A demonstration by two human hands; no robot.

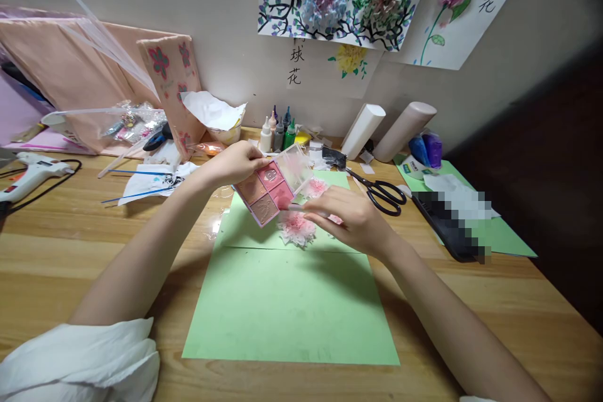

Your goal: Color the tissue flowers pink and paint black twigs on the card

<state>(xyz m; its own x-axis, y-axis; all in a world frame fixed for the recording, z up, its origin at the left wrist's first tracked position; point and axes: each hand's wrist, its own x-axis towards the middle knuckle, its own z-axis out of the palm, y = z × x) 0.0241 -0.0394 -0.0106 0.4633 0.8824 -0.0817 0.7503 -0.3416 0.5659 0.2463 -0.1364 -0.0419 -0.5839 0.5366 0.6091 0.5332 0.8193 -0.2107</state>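
Observation:
My left hand (239, 162) is closed on the upper edge of an open blush palette (258, 193), which is tilted toward me with several pink and tan pans and a clear lid. In my right hand (352, 217) is a slim light-coloured brush (296, 207), pinched between the fingers. Its tip is at a bright pink pan; whether it touches the powder is hard to see. Just below the palette a pink and white paper flower (296, 229) lies on green paper (292, 308). Another pink flower (315, 186) shows behind, partly covered by the lid and my right hand.
Black-handled scissors (386, 196) lie right of my right hand, near a black phone-like object (445, 226). Small paint bottles (277, 135) stand by the wall beside two tilted cylinders (405, 130). At left are a glue gun (35, 176) and blue sticks (141, 193) on crumpled paper.

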